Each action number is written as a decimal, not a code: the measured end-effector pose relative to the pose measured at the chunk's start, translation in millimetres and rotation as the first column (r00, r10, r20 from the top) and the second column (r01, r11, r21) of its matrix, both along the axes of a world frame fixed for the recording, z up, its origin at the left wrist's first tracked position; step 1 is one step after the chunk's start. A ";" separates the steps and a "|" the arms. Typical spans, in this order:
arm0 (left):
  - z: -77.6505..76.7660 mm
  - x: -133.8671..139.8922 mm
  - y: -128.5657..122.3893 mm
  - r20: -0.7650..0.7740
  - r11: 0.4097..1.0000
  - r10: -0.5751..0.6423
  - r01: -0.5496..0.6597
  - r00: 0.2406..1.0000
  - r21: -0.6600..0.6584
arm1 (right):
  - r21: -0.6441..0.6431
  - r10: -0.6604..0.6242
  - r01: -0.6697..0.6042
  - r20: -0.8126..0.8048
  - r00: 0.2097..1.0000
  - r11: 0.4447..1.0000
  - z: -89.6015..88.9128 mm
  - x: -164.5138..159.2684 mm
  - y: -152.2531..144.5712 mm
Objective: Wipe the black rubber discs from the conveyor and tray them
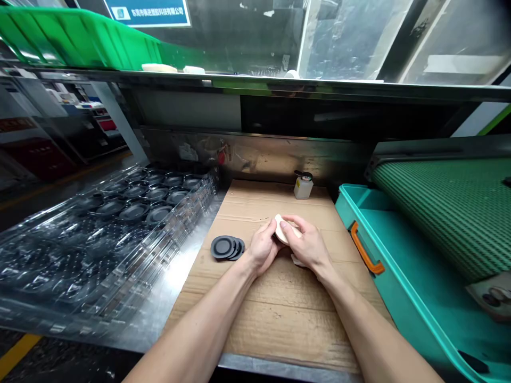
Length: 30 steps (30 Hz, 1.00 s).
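Left hand and right hand are pinching a pale piece, while loose discs, perhaps unfinished, are lying left (tray discs seemingly done).

A cream-white, rounded piece is sitting tilted between the left hand and right hand, its surface partly hidden

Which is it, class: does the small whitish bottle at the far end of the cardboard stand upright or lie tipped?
Upright: the bottle sits base down on the cardboard, its dark cap uppermost.
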State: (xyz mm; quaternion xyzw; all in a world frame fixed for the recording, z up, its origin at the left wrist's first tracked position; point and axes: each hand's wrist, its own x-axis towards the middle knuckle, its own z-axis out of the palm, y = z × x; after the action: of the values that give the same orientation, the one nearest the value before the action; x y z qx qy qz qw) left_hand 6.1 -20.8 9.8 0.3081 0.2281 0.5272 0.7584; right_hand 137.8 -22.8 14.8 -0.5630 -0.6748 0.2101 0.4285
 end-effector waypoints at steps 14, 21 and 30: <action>69.4 -161.7 -35.0 -0.893 0.941 0.319 0.007 0.317 0.339 | -0.011 -0.303 0.337 0.413 0.859 0.941 -29.6 33.4 19.3; 56.8 -175.2 -19.8 -0.964 0.945 0.247 0.198 0.094 0.261 | -0.029 -0.279 0.325 0.443 0.852 0.945 -29.9 36.4 20.6; 33.5 -159.9 7.3 -0.832 0.850 0.464 0.416 -0.303 0.323 | -0.033 -0.266 0.316 0.457 0.849 0.948 -29.9 36.2 21.2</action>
State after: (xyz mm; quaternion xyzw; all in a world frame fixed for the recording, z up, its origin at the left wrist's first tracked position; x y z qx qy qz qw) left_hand -153.8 -13.5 43.3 0.7884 0.5945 0.1068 0.1166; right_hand 174.0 -1.6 -15.1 -0.7139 -0.6495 0.0436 0.2582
